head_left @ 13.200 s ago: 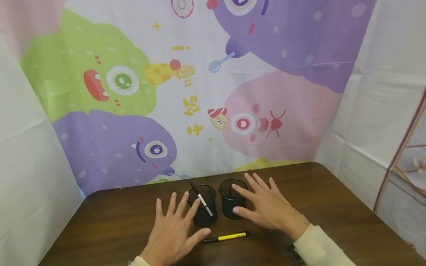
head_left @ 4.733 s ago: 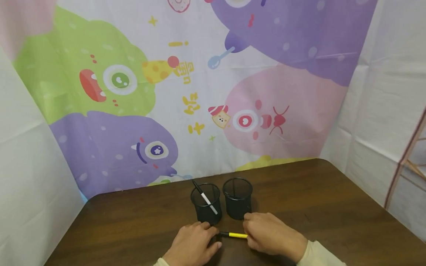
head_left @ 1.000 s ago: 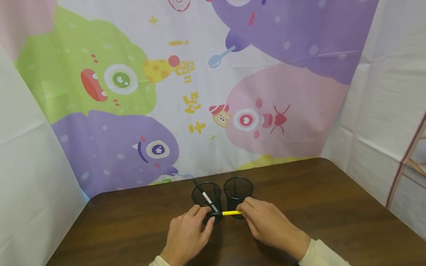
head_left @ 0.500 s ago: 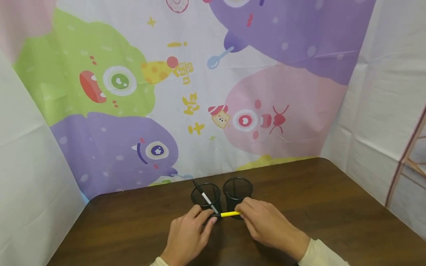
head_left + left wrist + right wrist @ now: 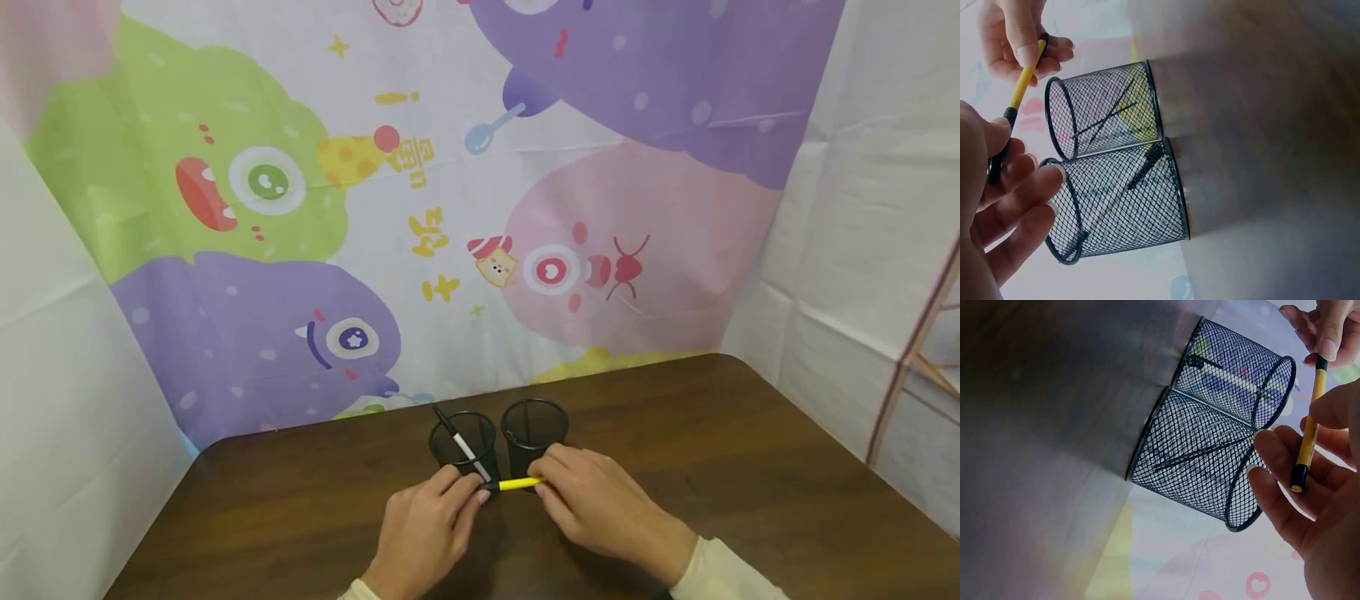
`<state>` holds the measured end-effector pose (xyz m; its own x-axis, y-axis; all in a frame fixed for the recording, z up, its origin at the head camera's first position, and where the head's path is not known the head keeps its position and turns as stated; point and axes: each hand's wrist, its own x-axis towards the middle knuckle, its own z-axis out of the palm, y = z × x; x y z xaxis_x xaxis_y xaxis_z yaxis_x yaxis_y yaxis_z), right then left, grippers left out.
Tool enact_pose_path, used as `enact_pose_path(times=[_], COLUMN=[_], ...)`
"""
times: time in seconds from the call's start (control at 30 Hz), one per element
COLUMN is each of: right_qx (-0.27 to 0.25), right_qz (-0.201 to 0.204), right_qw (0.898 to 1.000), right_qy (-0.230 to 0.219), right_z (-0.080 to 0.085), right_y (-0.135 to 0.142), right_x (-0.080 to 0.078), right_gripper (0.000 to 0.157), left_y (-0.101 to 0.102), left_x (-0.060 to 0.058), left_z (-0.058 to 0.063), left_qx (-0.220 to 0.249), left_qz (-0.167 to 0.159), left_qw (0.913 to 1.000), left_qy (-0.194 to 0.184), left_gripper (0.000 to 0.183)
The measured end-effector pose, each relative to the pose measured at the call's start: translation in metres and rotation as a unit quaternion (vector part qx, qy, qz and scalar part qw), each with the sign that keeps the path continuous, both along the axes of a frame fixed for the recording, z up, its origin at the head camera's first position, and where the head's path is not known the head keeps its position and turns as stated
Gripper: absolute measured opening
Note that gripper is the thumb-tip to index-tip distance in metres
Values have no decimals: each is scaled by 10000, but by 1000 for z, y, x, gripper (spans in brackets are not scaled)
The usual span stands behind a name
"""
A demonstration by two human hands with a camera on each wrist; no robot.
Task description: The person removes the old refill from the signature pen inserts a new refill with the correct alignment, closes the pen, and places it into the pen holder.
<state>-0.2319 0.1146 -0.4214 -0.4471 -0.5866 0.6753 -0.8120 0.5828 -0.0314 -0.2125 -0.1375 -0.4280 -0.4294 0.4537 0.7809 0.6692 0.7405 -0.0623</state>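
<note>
In the head view my left hand (image 5: 423, 525) pinches the black cap end of a yellow marker (image 5: 517, 483), and my right hand (image 5: 603, 504) pinches its yellow barrel. The marker lies level in the air, in front of two black mesh pen cups. In the left cup (image 5: 444, 454) a white marker with a black end (image 5: 467, 448) leans, its black end above the rim. The right cup (image 5: 525, 458) stands beside it; thin dark lines show through its mesh. Both wrist views show thumbs and fingers on the yellow marker (image 5: 1022, 87), beside the cup rims.
The cups stand on a dark brown wooden table (image 5: 277, 500). Behind it hangs a cloth with cartoon monsters (image 5: 300, 208). White cloth walls (image 5: 67, 333) close in both sides.
Earlier both hands were spread near the cups and the yellow marker lay on the table. Both hands then gripped and lifted it. Over the last second they have hardly moved.
</note>
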Motion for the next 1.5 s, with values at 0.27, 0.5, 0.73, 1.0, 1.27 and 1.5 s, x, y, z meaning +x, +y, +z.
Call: enact_pose_path(times=[0.27, 0.5, 0.73, 1.0, 1.27, 1.5], right_qx=[-254, -303, -253, -200, -546, -647], right_qz=[215, 334, 455, 542, 949, 1123], right_qw=[9994, 9989, 9986, 9981, 9927, 9902], right_qy=[-1, -93, -61, -217, -500, -511], right_z=[-2, -3, -3, -5, -5, -2], right_y=[-1, -2, -3, -2, -1, 0], right_x=[2, 2, 0, 1, 2, 1], right_gripper=[11, 13, 10, 4, 5, 9], left_y=[0, 1, 1, 0, 4, 4], left_x=[1, 2, 1, 3, 1, 1], left_z=[-2, -1, -1, -3, 0, 2], left_qx=[9, 54, 54, 46, 194, 127], left_qz=[-290, -513, -536, -574, -1026, -1248], left_qw=[9995, 9983, 9982, 9983, 9943, 9918], left_qy=[138, 267, 270, 69, 232, 256], left_gripper=[14, 18, 18, 14, 19, 20])
